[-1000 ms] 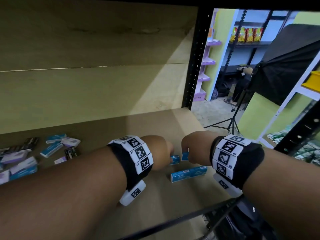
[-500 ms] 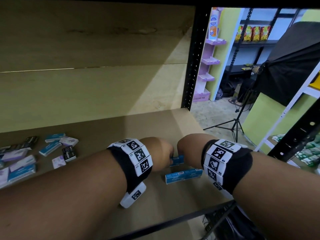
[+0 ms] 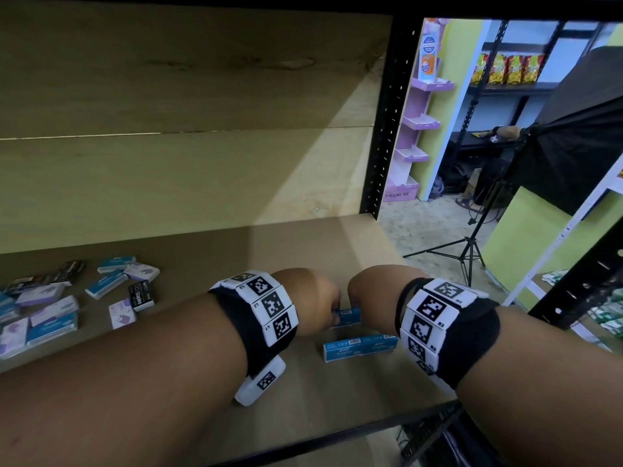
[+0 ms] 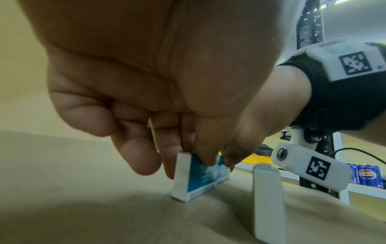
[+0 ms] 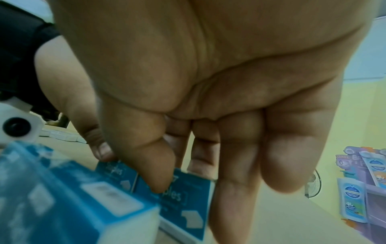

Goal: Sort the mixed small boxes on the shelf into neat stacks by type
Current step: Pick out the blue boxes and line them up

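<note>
Two small blue staples boxes stand on edge, side by side, on the brown shelf board (image 3: pixel 303 251). My left hand (image 3: pixel 332 315) (image 4: pixel 194 158) pinches the left blue box (image 4: pixel 200 178) (image 5: pixel 117 173) from above with thumb and fingers. My right hand (image 3: pixel 369 298) (image 5: pixel 179 175) pinches the right blue box (image 5: pixel 188 194) (image 4: pixel 222 173), thumb on its printed face. In the head view only a strip of blue box (image 3: pixel 349 316) shows between the hands. A row of blue staples boxes (image 3: pixel 360 347) (image 5: pixel 62 198) stands just in front.
A loose pile of mixed boxes (image 3: pixel 67 298), blue, lilac-white and black, lies at the shelf's left. The black upright post (image 3: pixel 387 129) marks the shelf's right end and a black rail (image 3: pixel 337 439) its front edge. The wooden back wall (image 3: pixel 168 163) stands behind.
The two hands have drawn closer together, bringing the two blue boxes side by side. The head view has shifted slightly to the right.
</note>
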